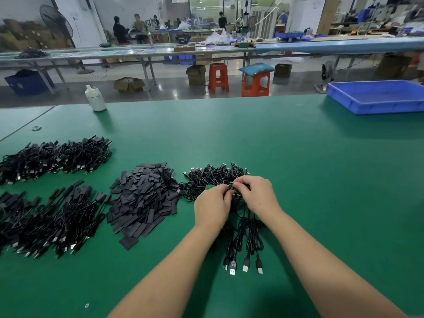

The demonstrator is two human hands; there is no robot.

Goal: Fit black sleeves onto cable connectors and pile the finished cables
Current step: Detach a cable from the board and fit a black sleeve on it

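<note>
My left hand and my right hand meet at the middle of the green table, fingers curled round the top ends of a bundle of black cables. The bundle's loops and USB plugs hang toward me on the mat. What sits between my fingertips is small and mostly hidden. A heap of flat black sleeves lies just left of my hands. Behind my hands is a pile of bare cables. Two piles of sleeved cables lie at the left, one near and one farther back.
A blue plastic tray stands at the table's far right. A white bottle stands at the far left edge. Beyond the table are red stools, cardboard boxes, long benches and several people working.
</note>
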